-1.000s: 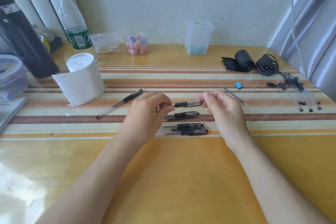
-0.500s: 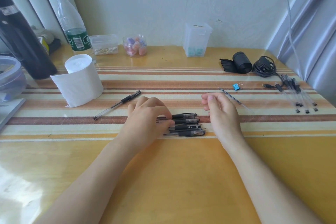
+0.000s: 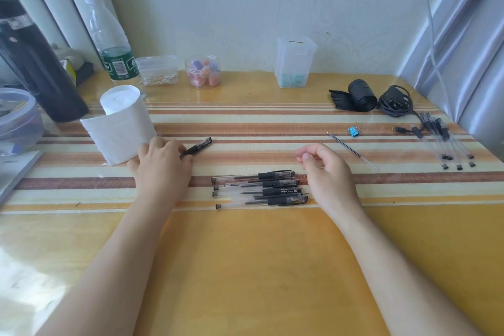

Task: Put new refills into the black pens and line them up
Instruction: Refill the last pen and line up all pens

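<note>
Striped table (image 3: 245,267) (pens (image 3: 259,189), tissue roll (image 3: 122,123))

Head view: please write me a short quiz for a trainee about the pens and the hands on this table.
1. True or false: the row of pens holds four pens.
2. Which hand touches the lone pen beside the tissue roll? A) left B) right
3. Fill in: beside the blue binder clip lies one loose ____.
Key: 1 true; 2 A, the left hand; 3 refill.
</note>
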